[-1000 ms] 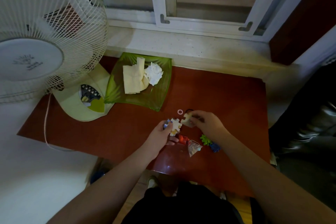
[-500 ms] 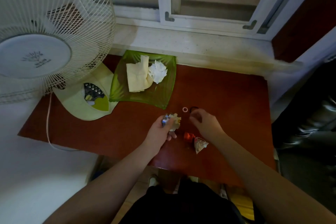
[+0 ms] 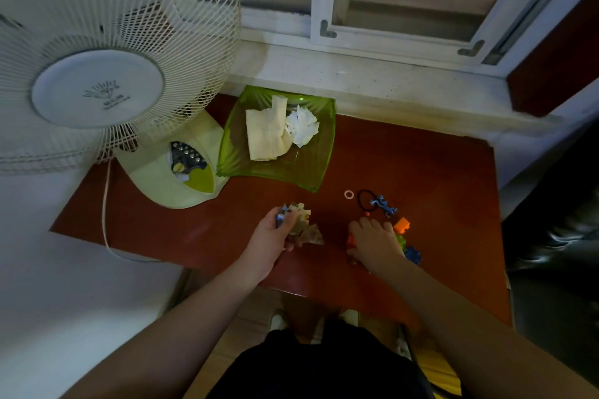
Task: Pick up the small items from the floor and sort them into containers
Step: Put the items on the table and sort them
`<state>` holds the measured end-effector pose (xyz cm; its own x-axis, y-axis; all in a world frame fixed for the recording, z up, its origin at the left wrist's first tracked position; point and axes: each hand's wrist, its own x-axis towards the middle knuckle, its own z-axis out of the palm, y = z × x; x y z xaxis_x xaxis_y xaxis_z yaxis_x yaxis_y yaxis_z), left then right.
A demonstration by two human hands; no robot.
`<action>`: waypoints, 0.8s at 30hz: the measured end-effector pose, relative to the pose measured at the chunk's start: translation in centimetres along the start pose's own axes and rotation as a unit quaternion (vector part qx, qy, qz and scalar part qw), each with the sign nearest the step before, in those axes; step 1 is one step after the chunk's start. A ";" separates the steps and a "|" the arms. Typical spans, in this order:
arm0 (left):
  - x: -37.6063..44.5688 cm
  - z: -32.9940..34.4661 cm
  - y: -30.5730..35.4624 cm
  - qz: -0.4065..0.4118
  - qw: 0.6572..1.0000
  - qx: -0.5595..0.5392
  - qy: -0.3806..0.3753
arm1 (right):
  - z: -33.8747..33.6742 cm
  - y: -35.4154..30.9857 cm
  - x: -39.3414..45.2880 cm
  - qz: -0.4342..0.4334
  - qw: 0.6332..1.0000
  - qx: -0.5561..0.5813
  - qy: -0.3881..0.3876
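Note:
My left hand [image 3: 275, 232] is shut on a bunch of small items [image 3: 299, 223]: pale puzzle-like pieces, a bluish bit and a small clear bag. My right hand [image 3: 372, 241] lies palm down over a red piece [image 3: 350, 240] on the red-brown surface, fingers curled on it. Beside it sit an orange block [image 3: 402, 225], a green piece [image 3: 402, 240] and a blue piece [image 3: 413, 254]. Further back lie a blue lizard toy [image 3: 383, 204], a black hair tie [image 3: 364, 199] and a small pink ring [image 3: 348, 194]. A green square dish [image 3: 311, 172] holds folded paper and a crumpled tissue.
A white table fan [image 3: 97, 91] with a pale green base [image 3: 175, 178] stands at the left, its cord [image 3: 105, 204] trailing off the board's left edge. A window sill and frame [image 3: 372, 42] run along the back. Dark objects fill the right side.
The view has moved closer. My right hand went from the hair tie area down and right onto the red piece. The left hand keeps its bunch, now with the small bag.

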<state>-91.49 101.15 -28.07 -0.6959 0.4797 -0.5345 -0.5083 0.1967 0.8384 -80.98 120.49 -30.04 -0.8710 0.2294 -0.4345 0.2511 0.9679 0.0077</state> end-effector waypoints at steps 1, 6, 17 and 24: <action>0.0 -0.1 0.0 -0.002 1.000 -0.001 -0.001 | 0.0 -0.1 0.1 0.001 1.000 0.004 0.007; -0.2 -0.2 -0.1 -0.014 1.000 0.004 -0.005 | -0.9 -0.1 0.5 0.023 0.992 0.117 0.043; -0.1 1.9 0.3 -0.012 0.999 0.015 -0.031 | -3.3 3.7 -1.1 0.124 0.821 0.555 0.037; 0.1 4.4 0.7 -0.013 0.998 0.003 -0.057 | -3.0 7.7 -2.4 0.168 0.422 0.890 0.051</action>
<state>-89.66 105.09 -27.06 -0.6204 0.5682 -0.5405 -0.5216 0.2156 0.8255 -78.22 127.71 -26.21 -0.6510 0.4145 -0.6360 0.2072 -0.7089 -0.6742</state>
